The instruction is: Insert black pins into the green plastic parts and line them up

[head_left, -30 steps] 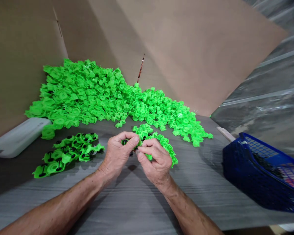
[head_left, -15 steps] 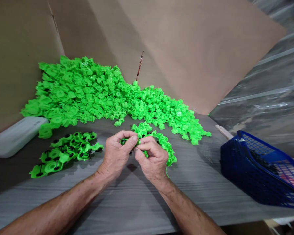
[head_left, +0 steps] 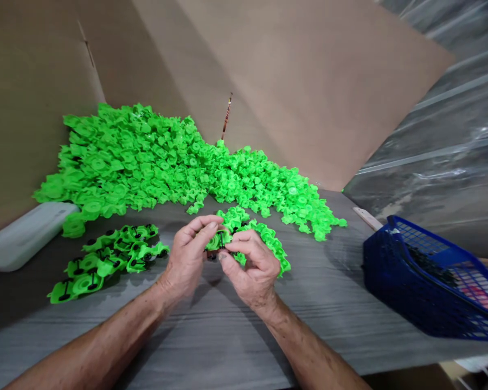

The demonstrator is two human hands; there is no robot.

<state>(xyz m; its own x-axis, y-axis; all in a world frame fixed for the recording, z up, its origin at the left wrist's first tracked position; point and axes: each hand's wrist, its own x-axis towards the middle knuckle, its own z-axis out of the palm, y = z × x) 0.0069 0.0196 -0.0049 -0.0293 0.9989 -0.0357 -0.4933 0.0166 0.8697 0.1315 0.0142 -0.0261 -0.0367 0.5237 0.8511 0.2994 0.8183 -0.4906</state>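
Green plastic fills the grip: the fingers [head_left: 203, 225] of the left hand [head_left: 186, 260] and the fingers [head_left: 248, 246] of the right hand [head_left: 258, 268] are curled nearly closed, pinching one small piece [head_left: 218, 240] from both sides at about the middle of the view (its black bits are partly hidden, so how they sit is hard to tell). The step in hand looks like work on those black bits, and the next move seems to call for a steady, even pressure on them.

A loose strip [head_left: 266, 244] of green pieces touches the right hand at 1 o'clock. At 9 o'clock lie pieces with black wheels [head_left: 106, 262], and farther out, at 11 o'clock, spreads the big pile [head_left: 146, 157], all bright green and unwheeled on top.

Everything rests on a grey table [head_left: 268, 336] — wood-grained and bare around the wrists. A blue basket [head_left: 390, 265] sits at 3 o'clock, a white slab [head_left: 24, 238] at 9, and cardboard [head_left: 293, 81] rises behind the pile.
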